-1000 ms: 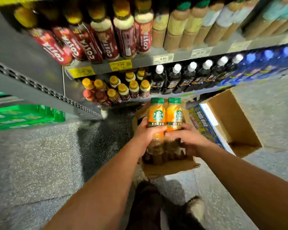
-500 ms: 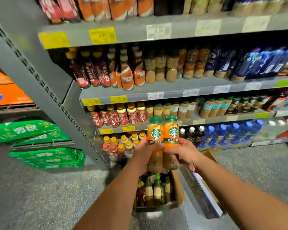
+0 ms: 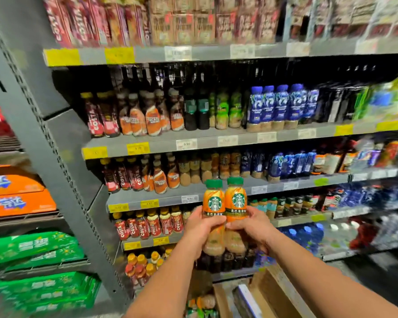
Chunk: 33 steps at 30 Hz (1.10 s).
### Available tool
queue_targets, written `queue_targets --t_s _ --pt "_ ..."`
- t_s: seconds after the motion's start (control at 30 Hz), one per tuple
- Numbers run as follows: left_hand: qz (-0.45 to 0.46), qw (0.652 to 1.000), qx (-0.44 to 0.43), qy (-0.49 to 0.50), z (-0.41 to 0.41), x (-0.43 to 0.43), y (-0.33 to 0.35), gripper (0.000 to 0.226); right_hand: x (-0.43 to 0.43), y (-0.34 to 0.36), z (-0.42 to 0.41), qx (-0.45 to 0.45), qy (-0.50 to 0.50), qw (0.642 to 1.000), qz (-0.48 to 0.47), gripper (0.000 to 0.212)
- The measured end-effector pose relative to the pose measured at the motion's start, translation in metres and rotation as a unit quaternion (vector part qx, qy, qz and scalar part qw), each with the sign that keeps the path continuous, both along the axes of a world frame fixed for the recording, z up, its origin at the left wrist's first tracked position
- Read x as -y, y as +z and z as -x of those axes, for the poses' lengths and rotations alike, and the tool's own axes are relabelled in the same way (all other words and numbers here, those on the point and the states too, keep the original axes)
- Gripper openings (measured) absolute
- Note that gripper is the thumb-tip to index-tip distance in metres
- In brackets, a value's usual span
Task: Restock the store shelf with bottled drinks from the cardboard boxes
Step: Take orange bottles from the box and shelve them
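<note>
Left grip [image 3: 199,228] curled round Starbucks bottle [image 3: 213,203], right grip [image 3: 251,228] round second bottle [image 3: 236,200]; both upright, touching, mid-air before shelf [image 3: 170,199], above cardboard box [image 3: 276,292]. Find matching row, set bases flat, labels forward, release one at a time.

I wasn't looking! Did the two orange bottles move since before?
Yes, upward: the orange bottles were in the cardboard box; now the left hand and right hand hold them high above it.

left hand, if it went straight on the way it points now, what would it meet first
Probably the grey shelf edge behind the bottle that the left hand holds. Depth is unclear, so it might instead pass under that edge.
</note>
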State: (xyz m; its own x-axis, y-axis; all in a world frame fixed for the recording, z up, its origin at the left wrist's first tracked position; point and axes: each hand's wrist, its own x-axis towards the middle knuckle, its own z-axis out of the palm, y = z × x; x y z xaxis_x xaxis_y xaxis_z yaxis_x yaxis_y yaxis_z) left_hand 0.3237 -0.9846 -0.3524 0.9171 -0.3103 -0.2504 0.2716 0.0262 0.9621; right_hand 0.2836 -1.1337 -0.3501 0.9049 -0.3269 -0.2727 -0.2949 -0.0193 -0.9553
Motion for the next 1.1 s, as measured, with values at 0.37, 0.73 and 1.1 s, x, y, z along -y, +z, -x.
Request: queue_targets --t_s 0.37,0.73,1.1 --pt "-0.016 0.998 0.035 -0.041 -0.065 0.03 0.01 0.045 0.031 0.013 -0.052 0.014 -0.051 0.999 0.006 0.05" --pt "-0.011 0.998 0.052 -0.017 -0.143 0.069 -0.027 0.033 0.072 -0.02 -0.137 0.018 -0.048 0.998 0.028 0.055" --pt "-0.042 0.993 0.11 0.013 -0.253 0.167 -0.075 0.036 0.169 -0.069 -0.252 0.064 -0.02 0.997 0.046 0.053"
